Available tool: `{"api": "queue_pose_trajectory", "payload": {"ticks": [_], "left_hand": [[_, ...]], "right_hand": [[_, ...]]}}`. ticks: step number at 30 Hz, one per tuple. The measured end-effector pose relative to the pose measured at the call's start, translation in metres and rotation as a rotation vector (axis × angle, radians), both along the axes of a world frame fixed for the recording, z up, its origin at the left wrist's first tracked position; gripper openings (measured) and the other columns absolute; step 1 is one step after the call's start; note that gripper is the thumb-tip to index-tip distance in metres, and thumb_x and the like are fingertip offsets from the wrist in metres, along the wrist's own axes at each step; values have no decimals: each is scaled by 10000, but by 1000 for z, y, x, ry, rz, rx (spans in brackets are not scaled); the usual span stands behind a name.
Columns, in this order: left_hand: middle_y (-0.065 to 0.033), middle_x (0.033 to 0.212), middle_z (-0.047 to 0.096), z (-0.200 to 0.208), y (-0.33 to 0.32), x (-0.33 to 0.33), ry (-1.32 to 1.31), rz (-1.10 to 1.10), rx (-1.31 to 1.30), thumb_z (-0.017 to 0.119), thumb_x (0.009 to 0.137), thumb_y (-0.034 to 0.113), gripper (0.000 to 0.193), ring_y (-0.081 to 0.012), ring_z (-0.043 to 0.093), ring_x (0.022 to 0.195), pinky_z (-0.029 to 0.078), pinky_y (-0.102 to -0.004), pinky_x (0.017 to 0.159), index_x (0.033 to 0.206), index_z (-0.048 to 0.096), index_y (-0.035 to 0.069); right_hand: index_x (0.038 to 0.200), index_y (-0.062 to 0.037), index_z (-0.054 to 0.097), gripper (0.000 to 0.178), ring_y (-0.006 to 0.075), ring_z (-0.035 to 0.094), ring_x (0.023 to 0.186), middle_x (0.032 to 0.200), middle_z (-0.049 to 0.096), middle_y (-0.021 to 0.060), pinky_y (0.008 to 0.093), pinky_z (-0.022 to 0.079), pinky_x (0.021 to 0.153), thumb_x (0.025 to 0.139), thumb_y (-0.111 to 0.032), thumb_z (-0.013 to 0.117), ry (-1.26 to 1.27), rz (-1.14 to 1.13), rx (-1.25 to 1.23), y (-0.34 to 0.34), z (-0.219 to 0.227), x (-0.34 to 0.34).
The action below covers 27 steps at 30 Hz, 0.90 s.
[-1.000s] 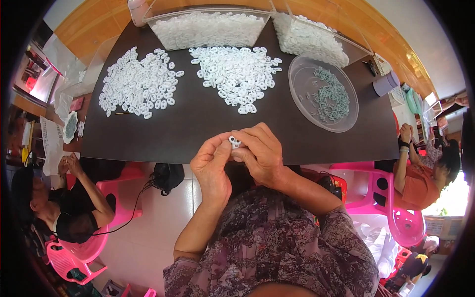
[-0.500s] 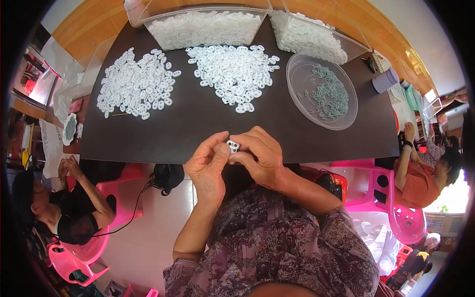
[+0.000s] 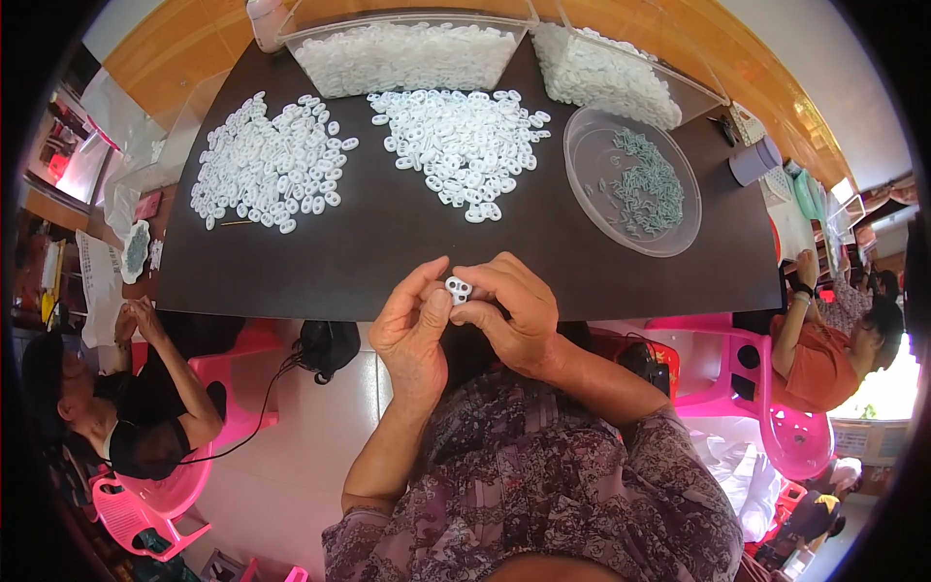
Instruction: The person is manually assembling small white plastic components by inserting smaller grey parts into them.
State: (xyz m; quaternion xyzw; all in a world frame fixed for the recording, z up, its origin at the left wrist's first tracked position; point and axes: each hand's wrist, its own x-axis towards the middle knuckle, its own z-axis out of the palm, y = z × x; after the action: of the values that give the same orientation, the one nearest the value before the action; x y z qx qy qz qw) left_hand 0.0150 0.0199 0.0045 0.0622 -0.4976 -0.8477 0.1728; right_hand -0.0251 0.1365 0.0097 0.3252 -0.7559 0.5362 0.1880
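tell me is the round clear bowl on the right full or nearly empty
Nearly empty: the round clear bowl holds only a thin scatter of grey-green pieces, with bare bottom showing.

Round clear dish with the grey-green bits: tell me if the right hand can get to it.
Probably yes. The dish sits open-topped on the table's right side, bare tabletop between, though the right hand is pinching a small white piece.

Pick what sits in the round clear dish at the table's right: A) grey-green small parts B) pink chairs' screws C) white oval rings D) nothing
A: the round clear dish holds a heap of grey-green small parts, while the white rings lie in loose piles straight on the dark table.
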Motion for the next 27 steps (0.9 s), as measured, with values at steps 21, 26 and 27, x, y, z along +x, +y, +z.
{"api": "queue_pose_trajectory", "payload": {"ticks": [21,26,27], "left_hand": [[-25,859,574,-8,-3,4,36,7,-30,606,874,50,154,-83,539,778,449,-204,698,996,642,-35],[-31,857,585,-13,-1,3,52,32,-58,608,883,88,168,-85,543,787,452,-206,706,993,630,-37],[-32,848,582,-14,0,3,65,36,-54,607,886,104,177,-84,540,758,450,-202,683,993,627,-36]], "right_hand": [[965,21,626,315,175,528,612,770,626,83,272,423,545,666,3,722,27,19,9,-1,-3,1],[959,42,618,300,191,531,603,755,619,98,283,422,532,674,19,708,99,16,-18,-3,-5,-1],[958,50,615,294,196,532,599,751,618,102,287,423,528,678,27,700,128,16,-26,-3,-6,-1]]}}
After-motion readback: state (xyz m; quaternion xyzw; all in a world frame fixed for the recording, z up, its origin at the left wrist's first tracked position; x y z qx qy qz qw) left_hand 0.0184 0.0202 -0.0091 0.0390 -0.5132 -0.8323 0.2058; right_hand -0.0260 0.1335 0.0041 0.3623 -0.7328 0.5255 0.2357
